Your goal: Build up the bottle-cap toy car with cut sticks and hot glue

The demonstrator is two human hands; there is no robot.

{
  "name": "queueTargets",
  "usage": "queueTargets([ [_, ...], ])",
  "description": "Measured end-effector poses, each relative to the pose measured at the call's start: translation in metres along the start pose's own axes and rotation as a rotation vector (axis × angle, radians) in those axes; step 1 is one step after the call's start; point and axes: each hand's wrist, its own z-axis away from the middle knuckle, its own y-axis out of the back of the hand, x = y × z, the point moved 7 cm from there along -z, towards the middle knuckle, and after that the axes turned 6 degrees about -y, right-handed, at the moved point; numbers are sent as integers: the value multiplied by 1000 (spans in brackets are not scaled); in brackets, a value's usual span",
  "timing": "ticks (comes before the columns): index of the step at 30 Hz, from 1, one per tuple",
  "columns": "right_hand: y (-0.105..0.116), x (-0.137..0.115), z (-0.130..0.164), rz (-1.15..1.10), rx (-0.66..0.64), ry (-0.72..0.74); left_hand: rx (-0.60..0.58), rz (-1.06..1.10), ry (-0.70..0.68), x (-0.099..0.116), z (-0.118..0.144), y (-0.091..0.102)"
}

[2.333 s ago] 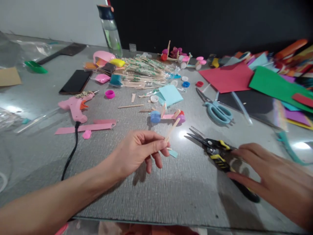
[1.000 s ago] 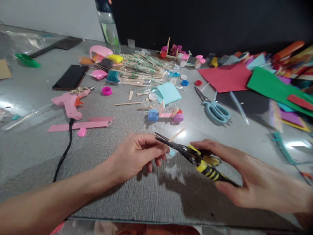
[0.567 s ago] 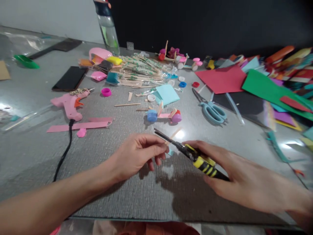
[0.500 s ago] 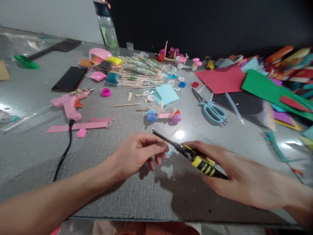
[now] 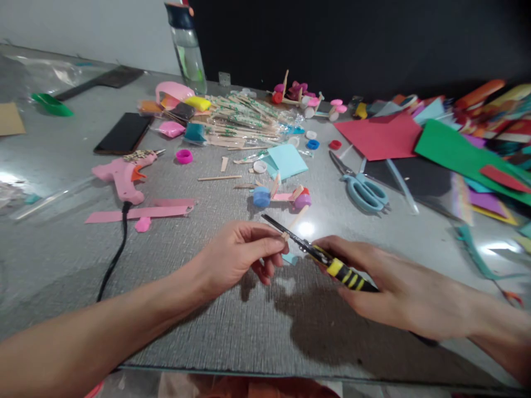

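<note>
My left hand [image 5: 249, 251] pinches a thin, pale wooden stick [image 5: 297, 220] between thumb and forefinger, with much of it hidden by the fingers. In my right hand [image 5: 398, 287] are pliers with yellow-and-black handles [image 5: 346, 273]. Their dark, narrow jaws [image 5: 286, 231] point up and left and lie across the stick, right beside my left fingertips. Whether the jaws grip the stick, I cannot tell. A light blue paper scrap [image 5: 289, 258] shows just beneath the hands. Beyond them stands a small model car [image 5: 282, 197] with bottle-cap wheels, blue on the left and purple and red on the right.
Left lie a pink glue gun [image 5: 124, 176], its black cord [image 5: 114, 257], pink strips [image 5: 139, 213] and a phone [image 5: 123, 133]. Wrapped sticks [image 5: 244, 119] and a bottle [image 5: 188, 61] are behind. Blue scissors [image 5: 365, 190] and red paper [image 5: 379, 134] lie right.
The pliers' handles look closer together, and the jaws now sit right at the stick by my left fingertips. The whole view has shifted slightly, so the table things appear a little further right.
</note>
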Motion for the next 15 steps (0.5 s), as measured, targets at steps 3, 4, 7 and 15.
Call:
queueTargets([
  [3, -2, -4, 0, 25, 29, 2, 44, 4, 4, -2, 1, 2],
  [4, -3, -5, -1, 38, 30, 2, 53, 4, 7, -3, 1, 2],
  [7, -7, -8, -3, 76, 14, 1, 61, -2, 19, -8, 0, 2],
  [15, -11, -11, -3, 94, -13, -22, 85, -22, 30, -11, -2, 0],
])
